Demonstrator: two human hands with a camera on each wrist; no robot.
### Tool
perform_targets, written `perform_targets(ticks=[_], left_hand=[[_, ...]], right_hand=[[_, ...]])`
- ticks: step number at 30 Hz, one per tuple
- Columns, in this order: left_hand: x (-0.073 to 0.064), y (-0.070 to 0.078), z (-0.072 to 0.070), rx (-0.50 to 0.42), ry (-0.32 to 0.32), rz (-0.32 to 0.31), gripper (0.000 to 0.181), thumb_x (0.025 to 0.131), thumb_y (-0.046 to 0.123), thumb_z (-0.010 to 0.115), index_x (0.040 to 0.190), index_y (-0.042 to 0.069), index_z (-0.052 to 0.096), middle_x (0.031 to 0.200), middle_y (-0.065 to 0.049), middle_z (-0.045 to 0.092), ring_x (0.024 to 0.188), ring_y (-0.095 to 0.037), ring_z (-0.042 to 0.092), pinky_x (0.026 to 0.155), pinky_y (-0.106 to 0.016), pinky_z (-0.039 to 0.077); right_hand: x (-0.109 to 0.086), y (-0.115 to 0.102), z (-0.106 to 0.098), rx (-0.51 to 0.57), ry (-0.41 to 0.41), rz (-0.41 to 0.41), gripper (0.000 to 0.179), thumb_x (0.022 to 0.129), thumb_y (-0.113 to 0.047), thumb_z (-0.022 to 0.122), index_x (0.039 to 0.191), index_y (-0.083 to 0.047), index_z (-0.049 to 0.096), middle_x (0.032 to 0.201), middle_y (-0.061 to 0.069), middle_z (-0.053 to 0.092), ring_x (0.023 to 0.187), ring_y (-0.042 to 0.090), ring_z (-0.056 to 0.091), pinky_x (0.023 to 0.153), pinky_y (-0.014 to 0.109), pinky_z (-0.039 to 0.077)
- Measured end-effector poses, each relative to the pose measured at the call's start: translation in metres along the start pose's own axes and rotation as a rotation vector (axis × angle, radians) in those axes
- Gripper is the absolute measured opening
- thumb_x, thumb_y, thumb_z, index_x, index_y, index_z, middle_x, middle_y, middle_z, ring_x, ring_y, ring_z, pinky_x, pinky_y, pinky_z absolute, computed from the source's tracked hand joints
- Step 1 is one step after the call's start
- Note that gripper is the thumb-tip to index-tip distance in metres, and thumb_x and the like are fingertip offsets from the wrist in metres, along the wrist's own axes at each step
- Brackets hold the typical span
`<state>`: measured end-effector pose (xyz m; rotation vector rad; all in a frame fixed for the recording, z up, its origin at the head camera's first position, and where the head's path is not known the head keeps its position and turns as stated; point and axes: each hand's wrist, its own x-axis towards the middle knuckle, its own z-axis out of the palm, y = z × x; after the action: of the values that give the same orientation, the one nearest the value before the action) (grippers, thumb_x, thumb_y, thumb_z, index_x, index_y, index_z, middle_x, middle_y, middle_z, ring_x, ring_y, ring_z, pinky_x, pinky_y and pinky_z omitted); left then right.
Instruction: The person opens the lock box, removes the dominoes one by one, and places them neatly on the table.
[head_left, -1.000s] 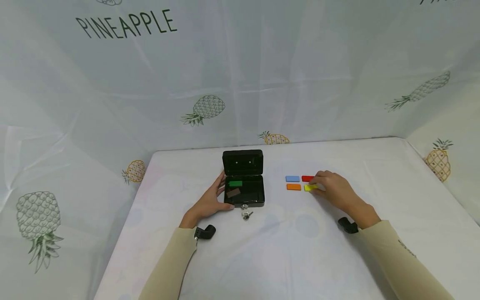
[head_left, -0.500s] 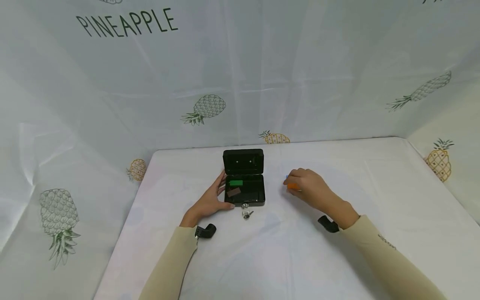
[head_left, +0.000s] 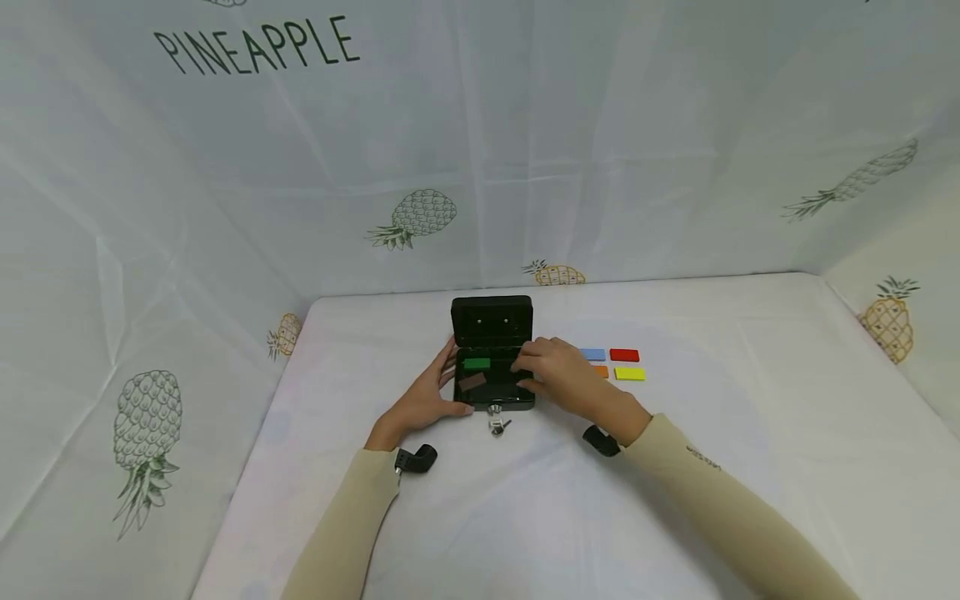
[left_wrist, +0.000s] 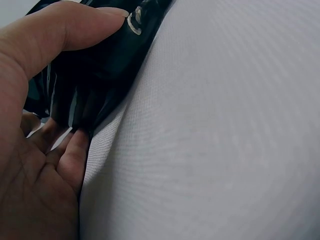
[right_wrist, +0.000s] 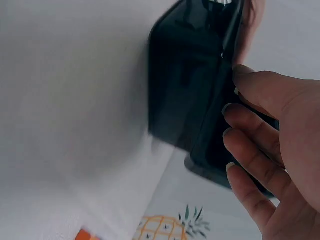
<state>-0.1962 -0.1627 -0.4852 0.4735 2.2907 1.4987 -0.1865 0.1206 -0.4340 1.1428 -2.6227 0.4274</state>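
A black cash box (head_left: 514, 403) stands on the table with its lid raised. Inside it lie a green block (head_left: 476, 364) and a tilted brown block (head_left: 472, 382). My left hand (head_left: 422, 407) grips the box at its left side, the thumb at the front corner. My right hand (head_left: 564, 377) reaches over the box's right edge with fingers loosely bent, and no block shows between them. In the right wrist view, the fingertips (right_wrist: 235, 135) are at the box's rim. Keys (head_left: 497, 427) hang from the lock on the front.
Right of the box, behind the right hand, a blue block (head_left: 593, 354), a red block (head_left: 624, 355), an orange block (head_left: 602, 372) and a yellow block (head_left: 630, 374) lie in two rows. A pineapple-print curtain (head_left: 315, 167) rises behind the white table (head_left: 495, 517).
My right hand has moved left from the yellow block, past the orange one, to the cash box. The coloured blocks lie where they were. My left hand keeps its grip.
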Motion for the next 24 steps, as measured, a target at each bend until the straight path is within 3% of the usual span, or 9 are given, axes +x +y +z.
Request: perform_targets(ticks=[15,24], left_hand=[[-0.001,-0.003,-0.001,0.001,-0.013,0.020,0.124,0.085,-0.001,0.086,0.172,0.016,-0.001,0.174,-0.014,0.020,0.161,-0.029,0.023,0.131,-0.039,0.029],[-0.003,-0.006,0.003,0.007,-0.009,0.049,0.123,0.086,0.001,0.086,0.171,0.009,-0.003,0.174,-0.020,0.018,0.161,-0.035,0.022,0.131,-0.045,0.029]], right_hand=[[0.026,-0.014,0.021,-0.075,-0.021,-0.106,0.024,0.088,-0.021,0.088,0.109,-0.013,0.080,0.108,0.001,0.071,0.101,0.019,0.067,0.092,0.036,0.061],[0.036,-0.021,0.030,-0.149,-0.057,-0.163,0.029,0.089,-0.023,0.088,0.115,-0.014,0.079,0.113,0.000,0.072,0.104,0.019,0.067,0.090,0.034,0.060]])
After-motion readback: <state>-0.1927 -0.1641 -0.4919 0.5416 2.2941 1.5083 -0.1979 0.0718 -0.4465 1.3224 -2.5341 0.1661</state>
